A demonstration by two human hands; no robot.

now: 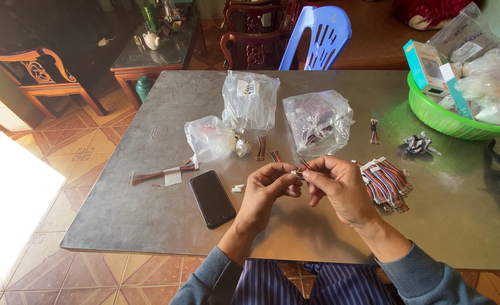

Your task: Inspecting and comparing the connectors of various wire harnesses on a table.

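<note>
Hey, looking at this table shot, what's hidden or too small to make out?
Head view only:
- Small wire connector pinched between left hand and right hand: fingers cover most of it.
- Contents of the three clear plastic bags: blurred by crinkled film.
- Green basket: cut off by the right edge.
- Tiny white pieces beside the black phone: too small to identify.

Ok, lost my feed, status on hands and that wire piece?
Left hand and right hand both pinching a small wire connector above the table. Phone lies left, clear. Nothing in the way.

Three plastic bags (250, 100), one phone (212, 198), one basket (431, 116)
</note>
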